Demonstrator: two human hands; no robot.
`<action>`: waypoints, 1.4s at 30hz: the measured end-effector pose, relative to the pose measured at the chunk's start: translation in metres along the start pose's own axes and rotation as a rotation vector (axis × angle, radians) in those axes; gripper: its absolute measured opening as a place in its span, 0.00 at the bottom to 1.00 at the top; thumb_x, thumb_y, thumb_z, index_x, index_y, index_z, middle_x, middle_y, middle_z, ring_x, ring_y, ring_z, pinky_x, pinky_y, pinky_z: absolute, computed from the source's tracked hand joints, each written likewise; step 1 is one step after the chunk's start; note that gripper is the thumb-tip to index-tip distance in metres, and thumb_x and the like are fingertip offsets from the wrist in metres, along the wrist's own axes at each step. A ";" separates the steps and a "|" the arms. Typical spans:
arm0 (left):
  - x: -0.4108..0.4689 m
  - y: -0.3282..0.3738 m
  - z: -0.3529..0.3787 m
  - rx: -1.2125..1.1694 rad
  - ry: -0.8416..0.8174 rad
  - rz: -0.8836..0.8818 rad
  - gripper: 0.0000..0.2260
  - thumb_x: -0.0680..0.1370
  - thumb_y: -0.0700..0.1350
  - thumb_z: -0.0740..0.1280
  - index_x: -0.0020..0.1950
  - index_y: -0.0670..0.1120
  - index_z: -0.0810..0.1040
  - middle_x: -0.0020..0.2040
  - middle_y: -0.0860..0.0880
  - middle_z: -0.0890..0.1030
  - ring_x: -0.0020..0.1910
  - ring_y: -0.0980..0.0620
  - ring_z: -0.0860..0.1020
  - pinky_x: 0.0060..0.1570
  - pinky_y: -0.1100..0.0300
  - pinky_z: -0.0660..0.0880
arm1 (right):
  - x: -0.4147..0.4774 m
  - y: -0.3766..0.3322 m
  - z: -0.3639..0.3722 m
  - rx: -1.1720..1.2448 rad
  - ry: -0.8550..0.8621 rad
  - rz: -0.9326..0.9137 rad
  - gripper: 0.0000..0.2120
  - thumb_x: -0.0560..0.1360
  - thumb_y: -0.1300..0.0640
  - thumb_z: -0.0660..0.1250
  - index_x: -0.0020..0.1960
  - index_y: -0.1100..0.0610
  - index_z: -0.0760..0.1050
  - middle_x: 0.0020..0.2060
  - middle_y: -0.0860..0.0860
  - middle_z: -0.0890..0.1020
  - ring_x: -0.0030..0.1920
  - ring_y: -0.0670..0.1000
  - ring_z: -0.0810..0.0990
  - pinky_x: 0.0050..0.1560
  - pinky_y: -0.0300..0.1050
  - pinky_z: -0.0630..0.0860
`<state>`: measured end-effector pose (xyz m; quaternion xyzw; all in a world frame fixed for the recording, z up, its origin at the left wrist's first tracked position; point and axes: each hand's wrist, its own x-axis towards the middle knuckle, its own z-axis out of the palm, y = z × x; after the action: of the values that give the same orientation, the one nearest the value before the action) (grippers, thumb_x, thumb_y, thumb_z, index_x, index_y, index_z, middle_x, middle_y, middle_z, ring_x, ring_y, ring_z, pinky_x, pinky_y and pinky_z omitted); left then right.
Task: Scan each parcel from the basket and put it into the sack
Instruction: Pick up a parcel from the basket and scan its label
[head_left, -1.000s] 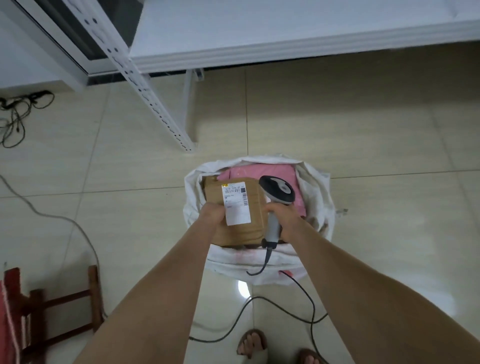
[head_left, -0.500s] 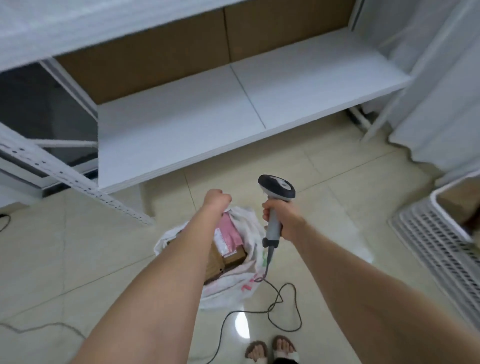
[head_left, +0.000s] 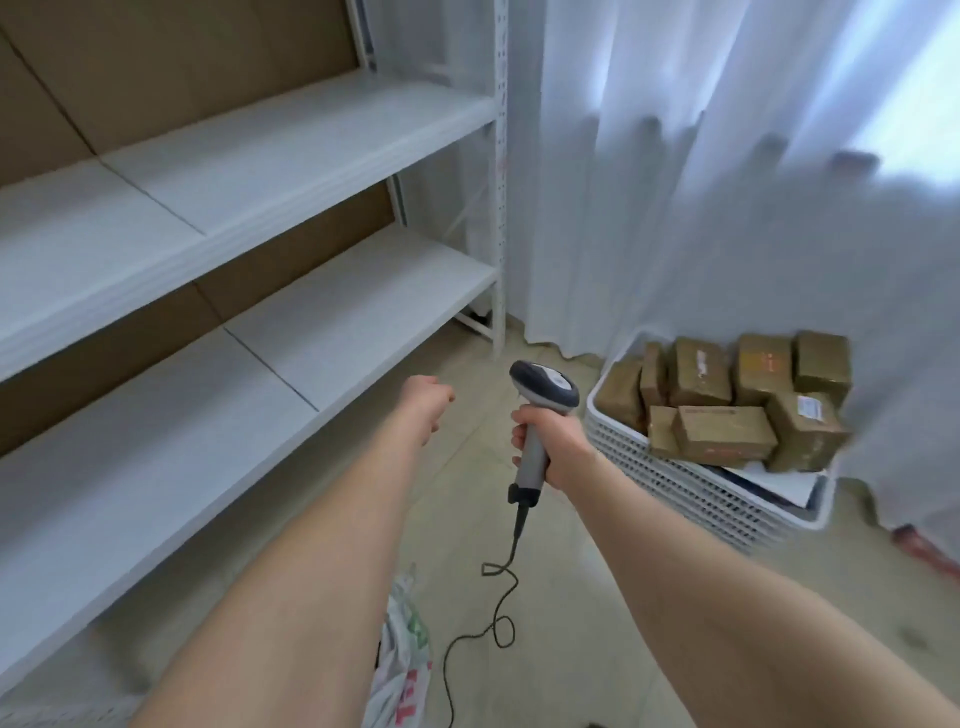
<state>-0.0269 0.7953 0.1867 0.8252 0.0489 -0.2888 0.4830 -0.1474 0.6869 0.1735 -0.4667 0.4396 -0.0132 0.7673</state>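
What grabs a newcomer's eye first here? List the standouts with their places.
The grey barcode scanner stands out at centre, gripped by the right hand, its cable trailing down. To the right, a white basket by the curtain is piled with brown parcels. The left hand, curled and empty, is held out beside white shelves on the left.

White shelving (head_left: 249, 171); pale curtain (head_left: 727, 208), perhaps

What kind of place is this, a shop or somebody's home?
Probably a small parcel sorting or storage room, though I can't be sure. A white basket is piled with taped cardboard parcels, the right hand grips a corded barcode scanner, and white metal shelving lines the wall.
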 end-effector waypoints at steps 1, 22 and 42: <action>-0.003 0.013 0.017 0.011 -0.020 0.015 0.22 0.78 0.38 0.64 0.72 0.45 0.68 0.65 0.43 0.72 0.51 0.47 0.70 0.50 0.57 0.71 | 0.000 -0.010 -0.017 0.023 0.023 0.000 0.07 0.75 0.65 0.67 0.39 0.58 0.72 0.30 0.52 0.75 0.30 0.49 0.74 0.42 0.48 0.74; 0.034 0.201 0.427 0.220 -0.352 0.091 0.19 0.79 0.38 0.62 0.70 0.44 0.69 0.67 0.42 0.71 0.65 0.44 0.69 0.58 0.50 0.72 | 0.126 -0.179 -0.363 0.377 0.299 0.034 0.07 0.74 0.64 0.69 0.51 0.60 0.75 0.35 0.53 0.79 0.36 0.50 0.79 0.46 0.48 0.78; 0.200 0.226 0.757 0.479 -0.654 0.002 0.19 0.82 0.39 0.56 0.74 0.41 0.63 0.65 0.43 0.72 0.50 0.49 0.75 0.44 0.61 0.74 | 0.382 -0.232 -0.609 0.352 0.698 0.154 0.21 0.71 0.63 0.71 0.61 0.60 0.70 0.47 0.57 0.75 0.54 0.59 0.75 0.62 0.59 0.74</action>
<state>-0.1050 0.0119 -0.0220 0.7789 -0.1769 -0.5390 0.2673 -0.2409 -0.0382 -0.0190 -0.2611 0.6987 -0.1888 0.6387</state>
